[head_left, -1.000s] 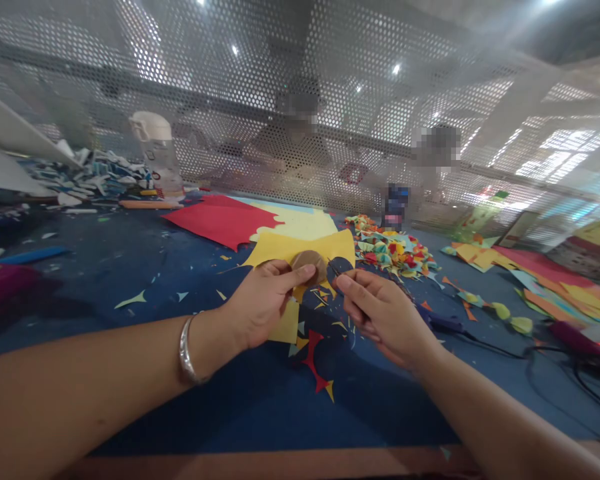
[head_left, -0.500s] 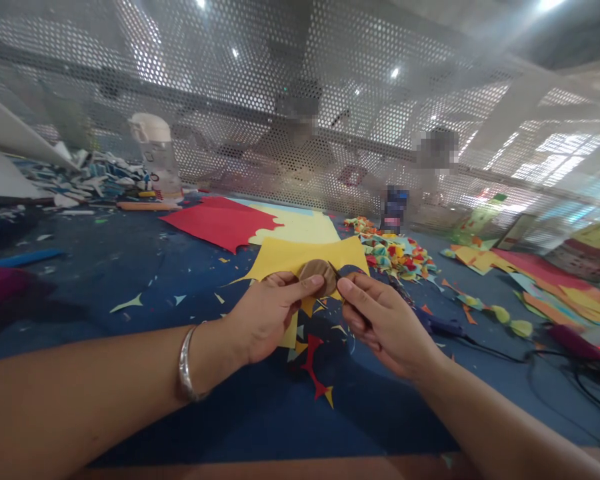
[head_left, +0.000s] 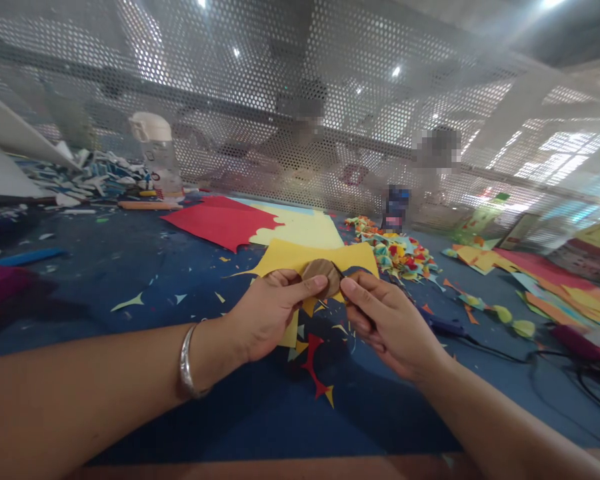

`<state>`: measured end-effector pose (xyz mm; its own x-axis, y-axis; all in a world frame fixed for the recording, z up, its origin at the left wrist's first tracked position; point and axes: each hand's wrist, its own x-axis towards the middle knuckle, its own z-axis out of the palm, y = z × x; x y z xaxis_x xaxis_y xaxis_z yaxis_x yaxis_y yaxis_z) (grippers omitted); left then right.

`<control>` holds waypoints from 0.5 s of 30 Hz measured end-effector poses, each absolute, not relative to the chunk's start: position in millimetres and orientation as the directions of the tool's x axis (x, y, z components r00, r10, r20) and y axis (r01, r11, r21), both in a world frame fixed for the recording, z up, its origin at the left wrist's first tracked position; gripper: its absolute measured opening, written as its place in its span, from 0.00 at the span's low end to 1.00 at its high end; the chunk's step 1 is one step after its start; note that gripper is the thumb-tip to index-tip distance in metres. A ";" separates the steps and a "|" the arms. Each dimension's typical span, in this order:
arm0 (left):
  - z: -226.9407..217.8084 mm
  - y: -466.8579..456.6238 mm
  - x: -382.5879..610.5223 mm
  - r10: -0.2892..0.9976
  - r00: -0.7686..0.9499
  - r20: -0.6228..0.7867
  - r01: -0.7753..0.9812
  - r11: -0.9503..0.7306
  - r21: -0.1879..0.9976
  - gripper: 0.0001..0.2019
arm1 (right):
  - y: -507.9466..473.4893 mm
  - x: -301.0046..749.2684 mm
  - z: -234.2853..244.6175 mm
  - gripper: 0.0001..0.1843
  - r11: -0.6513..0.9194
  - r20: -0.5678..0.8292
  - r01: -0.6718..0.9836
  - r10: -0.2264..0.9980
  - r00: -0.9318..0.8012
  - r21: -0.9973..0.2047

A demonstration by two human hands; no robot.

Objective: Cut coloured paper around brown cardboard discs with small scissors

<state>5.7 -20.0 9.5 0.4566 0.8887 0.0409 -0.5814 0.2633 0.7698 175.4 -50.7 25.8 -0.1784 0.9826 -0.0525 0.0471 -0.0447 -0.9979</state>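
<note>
I've got messy blue bench (head_left: 220,420), mesh screen (head_left: 205,87) behind | left fingers (head_left: 305,291) pinched tight on brown disc (head_left: 323,269) | right fingers (head_left: 359,295) closed round thin dark tool (head_left: 339,270)

The left hand (head_left: 263,313) covers part of a brown, wood-grained round disc (head_left: 325,267); the right hand (head_left: 390,310) hides most of a thin dark tool (head_left: 339,271), its kind unclear. Both partly block a yellow paper sheet (head_left: 315,251). The frame crops a magenta object (head_left: 3,290) at the left of the dark blue tabletop (head_left: 260,427). Past its far edge, people (head_left: 303,155) blur behind a grey perforated metal screen (head_left: 205,73).
</note>
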 end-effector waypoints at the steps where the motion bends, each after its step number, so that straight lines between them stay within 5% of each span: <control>1: 9.0 -19.9 5.4 0.888 0.458 0.039 -0.574 0.262 0.776 0.04 | -50.8 175.1 26.3 0.21 -0.043 -0.051 0.045 0.983 -0.174 -0.998; 15: 8.4 -12.8 0.3 0.927 0.369 0.065 -0.480 0.130 0.868 0.16 | -50.7 179.3 28.9 0.24 -0.020 -0.031 0.081 0.989 -0.144 -0.996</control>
